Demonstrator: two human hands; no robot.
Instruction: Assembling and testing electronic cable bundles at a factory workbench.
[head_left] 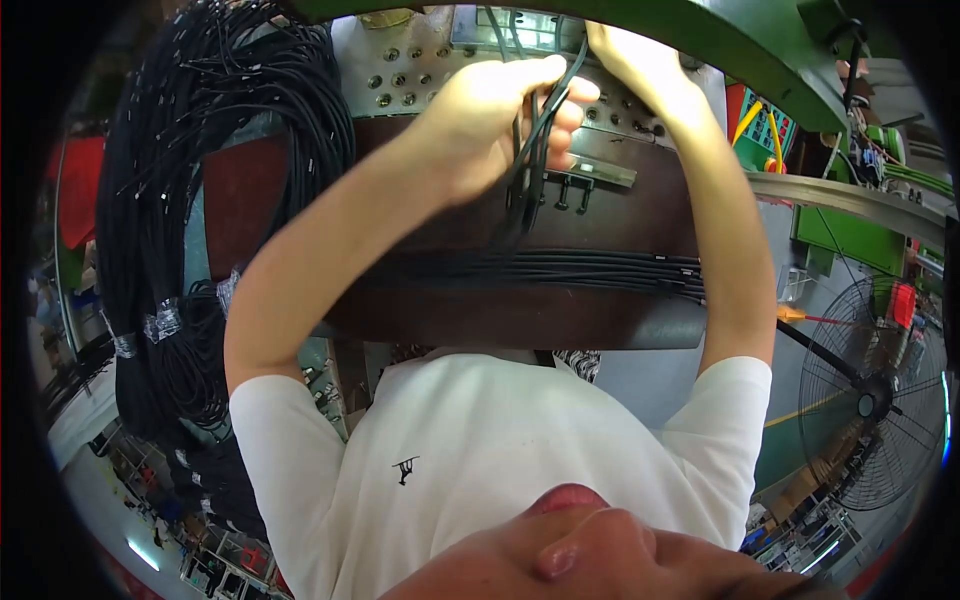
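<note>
The left hand [500, 110] is curled around several thin black flexible cables [535, 150], gripped between thumb and fingers; their lower lengths hang blurred over the dark brown, smooth-surfaced bench [620, 222]. The right hand [635, 60] is raised at the machine, just beside a cable's upper part; its fingertips are not clearly shown, so whether it grasps anything cannot be told. Behind both hands stands a pale metal plate [355, 50] studded with round fittings. Beyond the held cables lies a narrow metal bar [605, 172] with dark bolts. Nearer the body, a row of straight black cables [600, 268] lies along the bench. A large, thick bundle of black cables [150, 220] hangs at the left. A curved green metal frame [720, 45] arches overhead; a round wire-caged fan [870, 400] stands at right.
</note>
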